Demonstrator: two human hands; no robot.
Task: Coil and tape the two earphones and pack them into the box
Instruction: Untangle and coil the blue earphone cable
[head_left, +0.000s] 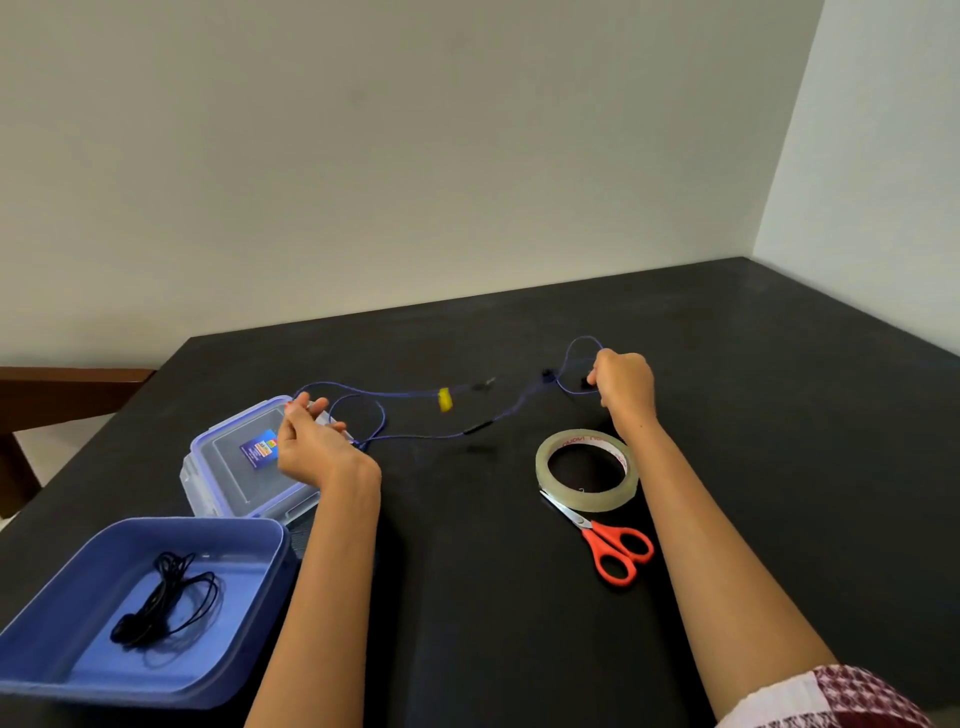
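Note:
A blue earphone cable (415, 435) with a yellow tag (444, 399) is stretched above the black table between my two hands. My left hand (306, 441) pinches a loop of it over the lid. My right hand (623, 387) grips the earbud end, fingers curled, with a small loop rising above the fist. A coiled black earphone (166, 597) lies inside the open blue box (41, 644) at the near left.
The clear lid (234, 467) with blue clips lies behind the box. A roll of clear tape (587, 470) sits mid-right, with red-handled scissors (608, 545) just in front of it. The black table (779, 415) ends at a wall behind.

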